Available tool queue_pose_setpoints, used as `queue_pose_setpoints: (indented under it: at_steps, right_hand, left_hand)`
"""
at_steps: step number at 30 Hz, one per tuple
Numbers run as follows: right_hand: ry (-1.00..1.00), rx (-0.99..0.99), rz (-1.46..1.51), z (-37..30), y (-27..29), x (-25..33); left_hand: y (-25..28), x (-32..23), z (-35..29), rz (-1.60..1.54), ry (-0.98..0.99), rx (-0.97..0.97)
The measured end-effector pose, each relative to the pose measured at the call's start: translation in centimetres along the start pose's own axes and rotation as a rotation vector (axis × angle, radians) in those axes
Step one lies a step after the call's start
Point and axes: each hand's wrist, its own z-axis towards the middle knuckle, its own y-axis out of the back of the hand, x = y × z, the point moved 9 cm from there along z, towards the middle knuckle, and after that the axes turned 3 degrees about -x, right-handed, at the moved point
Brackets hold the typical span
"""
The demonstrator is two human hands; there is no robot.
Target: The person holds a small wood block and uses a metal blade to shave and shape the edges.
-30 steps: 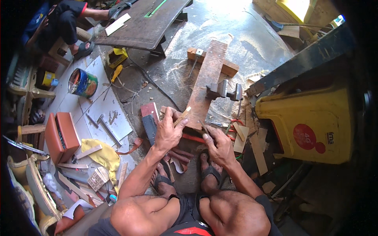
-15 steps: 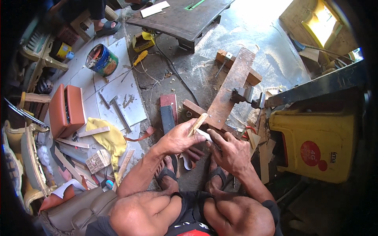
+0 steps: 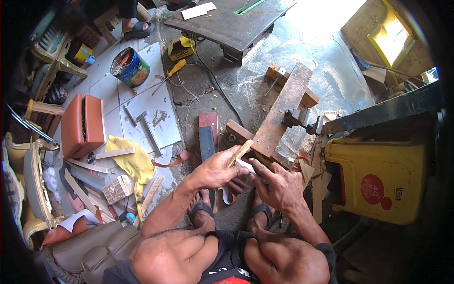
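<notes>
My left hand [image 3: 215,169] is closed round a small pale wooden piece [image 3: 241,150] with a rounded upper end, which sticks up between thumb and fingers. In my right hand [image 3: 282,187] the fingers pinch a small, flat white piece [image 3: 245,165] that looks like folded sandpaper. It lies against or very near the wooden piece; my fingers hide the exact contact. Just beyond both hands stands a low wooden bench with a brown plank [image 3: 283,111]. A dark metal clamp [image 3: 297,118] is fixed to the plank's right side.
A yellow plastic stool [image 3: 378,175] stands at the right. Wood strips and a yellow cloth [image 3: 127,156] lie at the left, near an orange-brown upholstered block [image 3: 90,125], a hammer [image 3: 150,135] and a paint can [image 3: 130,68]. A dark low table [image 3: 231,23] is at the back, with another person's foot at far left.
My view has swung slightly left, so the surroundings sit farther right. Both hands keep their hold on the wooden piece and the white piece, which has shifted slightly down between them.
</notes>
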Motion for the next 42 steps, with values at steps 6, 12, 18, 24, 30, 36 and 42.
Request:
queue_pose_setpoints:
  at_steps: [6, 12, 18, 24, 30, 36, 42]
  right_hand:
    - [-0.019, -0.013, 0.006, -0.3, -0.3, -0.5]
    - [-0.065, -0.049, -0.007, -0.9, -0.6, -0.7]
    - [-0.076, -0.046, -0.038, -0.9, -0.9, -0.6]
    - [-0.109, -0.041, -0.025, -0.9, -1.0, -0.7]
    - [-0.143, -0.069, -0.013, -0.7, -0.7, -0.3]
    - [-0.171, -0.076, 0.003, -0.7, -0.8, -0.6]
    - [-0.206, -0.097, 0.002, -0.8, -1.0, -0.5]
  left_hand:
    - [-0.3, -1.6, -0.6, 0.18, -0.023, -0.12]
    - [-0.5, -2.8, -0.6, 0.364, -0.095, -0.202]
    - [-0.1, -2.6, -0.7, 0.359, -0.161, -0.266]
    - [0.0, -2.8, -0.5, 0.425, -0.165, -0.299]
    - [0.2, -2.5, -0.5, 0.521, -0.431, -0.359]
    - [-0.2, -2.6, -0.8, 0.384, -0.245, -0.351]
    - [0.4, -2.4, -0.9, 0.548, -0.347, -0.445]
